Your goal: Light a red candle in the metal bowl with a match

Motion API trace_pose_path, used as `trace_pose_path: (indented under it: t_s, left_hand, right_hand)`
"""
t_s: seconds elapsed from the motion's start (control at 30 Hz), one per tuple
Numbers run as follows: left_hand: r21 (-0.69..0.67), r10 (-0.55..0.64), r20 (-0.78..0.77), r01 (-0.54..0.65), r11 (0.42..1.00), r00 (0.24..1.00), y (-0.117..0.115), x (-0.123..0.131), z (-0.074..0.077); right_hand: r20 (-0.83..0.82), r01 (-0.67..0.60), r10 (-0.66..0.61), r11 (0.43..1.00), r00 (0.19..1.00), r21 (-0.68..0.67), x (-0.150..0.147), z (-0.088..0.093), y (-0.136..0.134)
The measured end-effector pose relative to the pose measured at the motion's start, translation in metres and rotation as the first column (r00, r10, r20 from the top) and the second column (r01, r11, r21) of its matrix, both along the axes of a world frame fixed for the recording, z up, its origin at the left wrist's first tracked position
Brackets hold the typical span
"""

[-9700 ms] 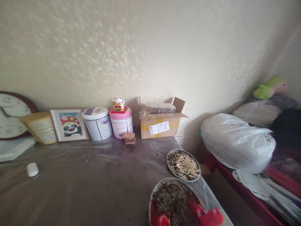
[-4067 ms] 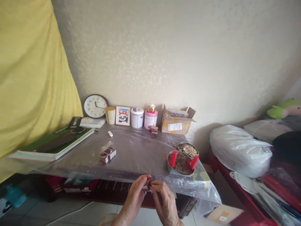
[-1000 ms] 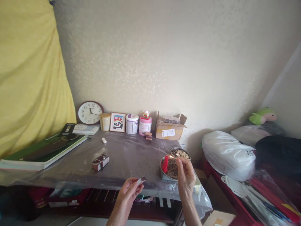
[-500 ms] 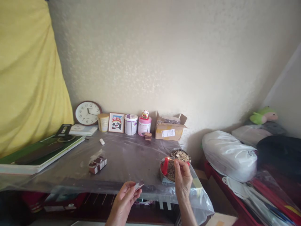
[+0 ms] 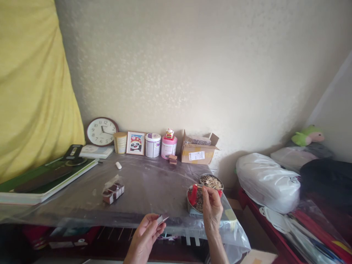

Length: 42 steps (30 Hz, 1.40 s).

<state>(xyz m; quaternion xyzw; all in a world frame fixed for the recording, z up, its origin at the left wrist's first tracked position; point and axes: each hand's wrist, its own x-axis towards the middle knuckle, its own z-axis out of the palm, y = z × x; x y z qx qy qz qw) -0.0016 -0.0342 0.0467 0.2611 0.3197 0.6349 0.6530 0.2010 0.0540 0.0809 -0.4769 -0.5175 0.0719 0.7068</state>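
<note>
A dark table (image 5: 154, 183) under a clear plastic sheet (image 5: 233, 234) stands against a pale patterned wall (image 5: 192, 66), with a yellow curtain (image 5: 35, 84) hanging at its left end. Along the back edge, from left to right, are a round clock (image 5: 101, 132), a yellow tub (image 5: 120, 143), a framed panda picture (image 5: 135, 143), a white tin (image 5: 153, 146), a pink tin (image 5: 168, 148) bearing a cat figurine (image 5: 169, 133), and an opened cardboard box (image 5: 198, 154) near the right back corner. A thick green book (image 5: 49, 179) lies along the left side; a wrapped pack of little boxes (image 5: 113, 193) sits toward the front edge. Near the right front corner, a red candle (image 5: 193, 195) stands in a tray (image 5: 195, 210) of dark matter, just before a bowl (image 5: 201, 179) of matches. The left hand (image 5: 145, 233) grasps a matchbox (image 5: 162, 219) at the front edge; the right hand (image 5: 213, 209) pinches a match (image 5: 200, 186) beside the candle's top. Right of the table rests a white bag (image 5: 266, 183).
</note>
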Motion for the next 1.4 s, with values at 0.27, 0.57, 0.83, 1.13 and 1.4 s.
trace_pose_path:
  t_s: [0.27,0.57,0.83,1.13,1.4]
  left_hand:
    - [0.005,-0.008,0.006,0.008,1.0,1.0,0.001,0.0,-0.005]
    - [-0.005,-0.005,0.016,0.005,1.0,1.0,0.003,0.0,-0.004]
    - [-0.016,-0.007,0.001,0.007,1.0,1.0,0.001,0.001,-0.001]
    - [0.012,-0.034,-0.007,0.034,0.999,0.999,0.002,0.0,-0.005]
    - [0.005,-0.026,-0.009,0.026,1.0,1.0,0.001,0.001,-0.004]
  right_hand:
    - [0.022,0.006,-0.006,1.0,1.0,0.008,0.0,-0.001,0.0]
    - [0.019,0.005,-0.006,1.0,1.0,0.025,0.0,-0.002,0.002]
    - [0.018,0.01,-0.011,1.0,1.0,0.005,-0.001,0.001,-0.001]
    - [-0.068,-0.028,0.026,0.999,0.997,-0.026,0.001,-0.004,0.0]
    - [-0.266,-0.104,0.105,0.994,0.958,0.017,0.007,0.009,-0.007]
